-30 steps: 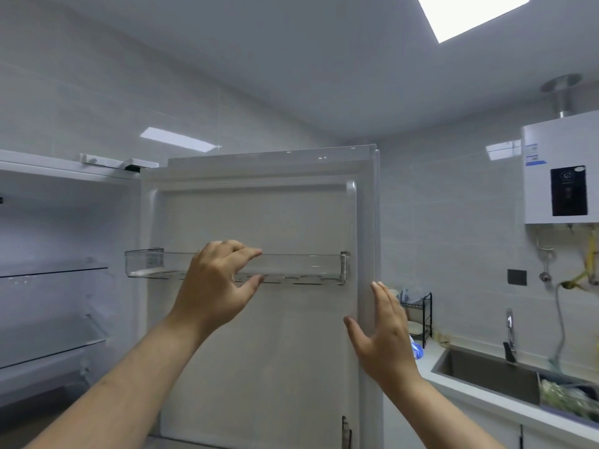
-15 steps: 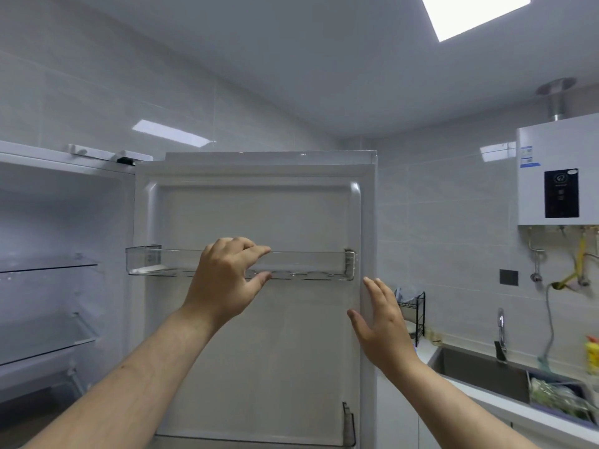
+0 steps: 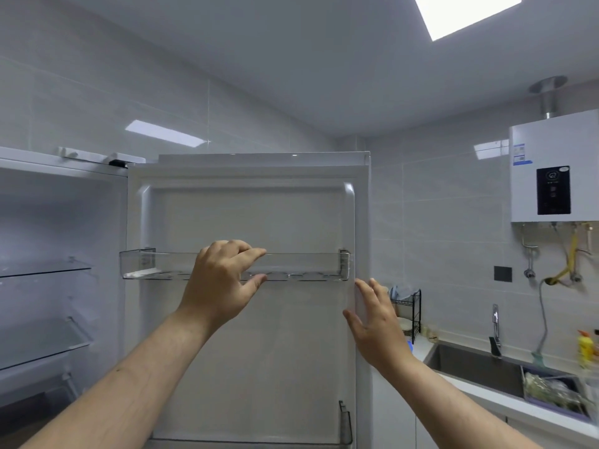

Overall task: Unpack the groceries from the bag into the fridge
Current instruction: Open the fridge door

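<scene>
Left hand (image 3: 220, 283) grips door bin (image 3: 301, 265), running level across fridge door (image 3: 259, 351).

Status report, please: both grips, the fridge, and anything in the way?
Left grip holds the clear door bin by its rim. Right grip open, flat on the fridge door edge. No obstacle seen at the door.
</scene>
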Demonstrator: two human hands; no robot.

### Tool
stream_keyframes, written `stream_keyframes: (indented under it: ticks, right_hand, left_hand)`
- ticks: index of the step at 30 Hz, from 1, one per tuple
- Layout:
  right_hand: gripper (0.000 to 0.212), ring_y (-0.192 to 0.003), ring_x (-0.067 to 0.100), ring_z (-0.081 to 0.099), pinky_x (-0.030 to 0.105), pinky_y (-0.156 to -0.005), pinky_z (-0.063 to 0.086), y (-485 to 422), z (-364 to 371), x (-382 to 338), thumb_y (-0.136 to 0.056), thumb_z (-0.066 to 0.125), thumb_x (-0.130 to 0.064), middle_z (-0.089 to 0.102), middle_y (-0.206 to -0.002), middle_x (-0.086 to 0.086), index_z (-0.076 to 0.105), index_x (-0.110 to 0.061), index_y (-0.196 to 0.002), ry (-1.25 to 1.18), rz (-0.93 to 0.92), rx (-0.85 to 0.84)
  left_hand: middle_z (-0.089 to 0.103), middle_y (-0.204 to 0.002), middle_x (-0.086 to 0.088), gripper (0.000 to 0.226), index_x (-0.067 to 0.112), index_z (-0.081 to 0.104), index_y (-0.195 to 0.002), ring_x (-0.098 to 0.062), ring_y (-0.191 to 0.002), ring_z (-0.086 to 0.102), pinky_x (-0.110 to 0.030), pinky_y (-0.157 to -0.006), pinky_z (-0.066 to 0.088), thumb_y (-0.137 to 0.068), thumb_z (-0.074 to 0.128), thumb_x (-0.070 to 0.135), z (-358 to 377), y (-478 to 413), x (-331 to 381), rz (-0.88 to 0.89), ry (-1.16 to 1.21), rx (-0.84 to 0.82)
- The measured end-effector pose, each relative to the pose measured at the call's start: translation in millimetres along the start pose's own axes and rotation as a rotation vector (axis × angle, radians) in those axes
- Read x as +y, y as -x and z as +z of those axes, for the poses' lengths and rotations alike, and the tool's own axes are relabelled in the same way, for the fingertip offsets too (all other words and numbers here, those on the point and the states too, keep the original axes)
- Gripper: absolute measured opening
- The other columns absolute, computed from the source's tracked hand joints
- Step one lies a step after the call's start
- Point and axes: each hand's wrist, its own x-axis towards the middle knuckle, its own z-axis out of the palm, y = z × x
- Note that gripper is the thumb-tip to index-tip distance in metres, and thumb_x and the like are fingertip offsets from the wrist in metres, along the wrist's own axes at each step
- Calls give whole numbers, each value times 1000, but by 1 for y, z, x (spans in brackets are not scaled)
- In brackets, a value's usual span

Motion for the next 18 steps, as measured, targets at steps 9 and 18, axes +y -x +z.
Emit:
stream_keyframes:
  ticks: [9, 18]
  right_hand:
    - [64, -149, 11, 15, 29, -117, 20, 11, -22, 1, -96, 56, -28, 20, -161, -5, 27, -27, -153, 109, -36, -74]
    - [42, -126, 9, 48, 15, -96, 33, 32, -84, 19, -98, 52, -21, 52, -140, -9, 49, -23, -140, 185, -17, -208]
  left_hand:
    - [66, -100, -1, 47, 16, 72, -111, -26, -94, 58, -34, -83, 38, -79, 54, 45, -3, 1, 3, -11, 23, -10]
    - [58, -136, -10, 55, 11, 63, -126, -23, -128, 51, -46, -112, 32, -83, 52, 42, 7, -2, 71, 50, 232, -56]
